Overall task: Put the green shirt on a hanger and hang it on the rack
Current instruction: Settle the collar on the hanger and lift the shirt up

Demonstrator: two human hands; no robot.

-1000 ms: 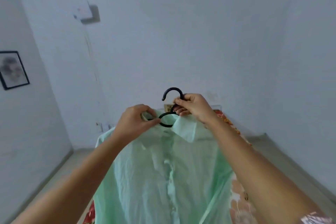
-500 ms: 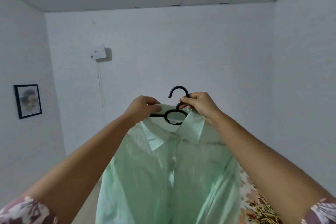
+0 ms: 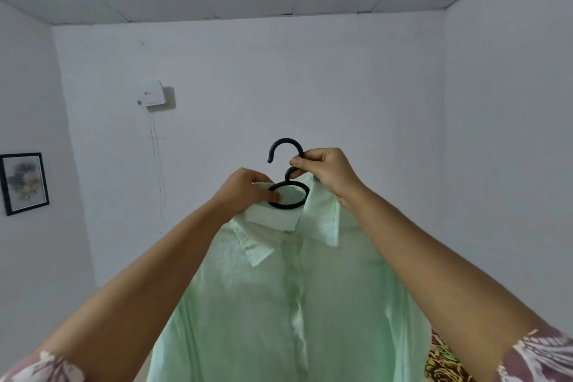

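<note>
two arms raised, patterned sleeves at both bottom corners. one green shirt (image 3: 279, 304) hangs in front of the person on one black hanger (image 3: 286, 175), collar up. left hand (image 3: 248, 192) pinched closed on the collar and the hanger's ring, left of the hook. right hand (image 3: 328, 172) pinched closed on the hanger's neck below the hook. beyond the hanger: one white wall box (image 3: 151, 94) up-left, one framed picture (image 3: 24, 183) far left.

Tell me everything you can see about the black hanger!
The black hanger looks like smooth plastic. Its open hook curls on top, above a round ring at the green shirt collar; the rest hides inside. It is upright in the air. The right hand pinches its neck, the left hand grips ring and collar.
</note>
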